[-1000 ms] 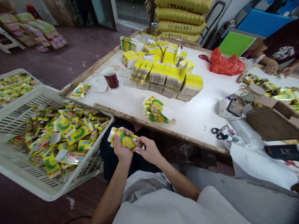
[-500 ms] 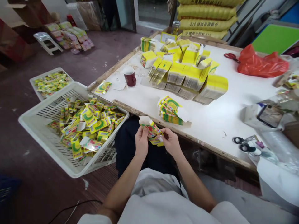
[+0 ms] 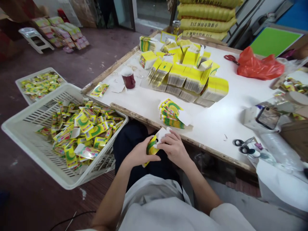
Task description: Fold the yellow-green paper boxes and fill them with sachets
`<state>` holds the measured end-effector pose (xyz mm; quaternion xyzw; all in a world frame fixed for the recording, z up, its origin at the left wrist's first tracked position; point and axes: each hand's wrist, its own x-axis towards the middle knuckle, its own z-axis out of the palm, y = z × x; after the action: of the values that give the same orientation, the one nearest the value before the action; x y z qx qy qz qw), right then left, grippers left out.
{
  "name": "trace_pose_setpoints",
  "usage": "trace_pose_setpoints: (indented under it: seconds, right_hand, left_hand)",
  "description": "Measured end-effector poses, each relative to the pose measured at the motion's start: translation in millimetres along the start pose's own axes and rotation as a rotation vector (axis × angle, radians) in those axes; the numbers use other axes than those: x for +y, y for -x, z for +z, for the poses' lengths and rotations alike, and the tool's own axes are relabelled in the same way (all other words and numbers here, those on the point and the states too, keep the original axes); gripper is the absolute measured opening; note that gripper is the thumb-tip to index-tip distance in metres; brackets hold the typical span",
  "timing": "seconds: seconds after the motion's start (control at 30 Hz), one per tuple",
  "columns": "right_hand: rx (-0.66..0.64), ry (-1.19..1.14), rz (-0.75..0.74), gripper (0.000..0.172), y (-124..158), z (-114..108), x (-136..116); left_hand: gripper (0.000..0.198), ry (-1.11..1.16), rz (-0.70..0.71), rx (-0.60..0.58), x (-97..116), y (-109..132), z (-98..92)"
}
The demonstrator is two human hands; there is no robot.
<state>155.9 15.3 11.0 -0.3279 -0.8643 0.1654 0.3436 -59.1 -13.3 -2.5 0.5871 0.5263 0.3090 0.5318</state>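
Observation:
Above my lap, at the table's front edge, I hold a small yellow-and-green printed carton [image 3: 151,147] with a white flap at its upper end. My left hand [image 3: 139,153] grips its body from the left, thumb stretched along the lower side. The fingers of my right hand [image 3: 172,146] are closed on the white flap. Just beyond, on the table, lies a fanned pile of flat printed cartons [image 3: 171,113]. To my left, a white plastic basket [image 3: 26,118] holds many yellow cartons [image 3: 83,122] in a loose heap.
Stacks of yellow cartons [image 3: 179,75] cover the middle of the white table [image 3: 209,128]. A maroon mug [image 3: 129,80] stands left of them. A red plastic bag [image 3: 261,65], scissors [image 3: 230,58] and a phone [image 3: 268,118] are on the right. Behind the basket is a second basket [image 3: 19,84].
The carton has turned in my hands, from its red-fruit side to its green-and-yellow side. My right hand has moved up to the white flap, and the view has shifted slightly right.

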Motion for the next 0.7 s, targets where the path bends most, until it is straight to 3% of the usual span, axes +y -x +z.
trace_pose_setpoints:
  seconds: [0.07,0.17,0.33,0.4,0.5,0.7]
  right_hand:
    - [0.159,-0.073,0.157,0.031,4,9,-2]
    - [0.342,-0.387,0.494,0.068,10,23,-1]
    - [0.14,-1.089,0.867,0.068,9,35,-7]
    - [0.043,-1.289,0.922,0.062,7,35,-9]
    - [-0.046,-1.404,0.933,0.054,7,34,-9]
    - [-0.01,-1.384,0.954,0.058,8,41,-4]
  left_hand:
    - [0.071,-0.083,-0.023,0.034,3,1,14.7]
    - [0.066,-0.186,0.001,0.116,7,3,30.5]
    - [0.076,-0.3,0.112,0.112,8,9,41.9]
    - [0.074,-0.332,0.174,0.133,5,10,45.6]
    - [0.066,-0.381,0.255,0.175,0,11,49.3]
    - [0.052,-0.396,0.225,0.163,-2,8,46.5]
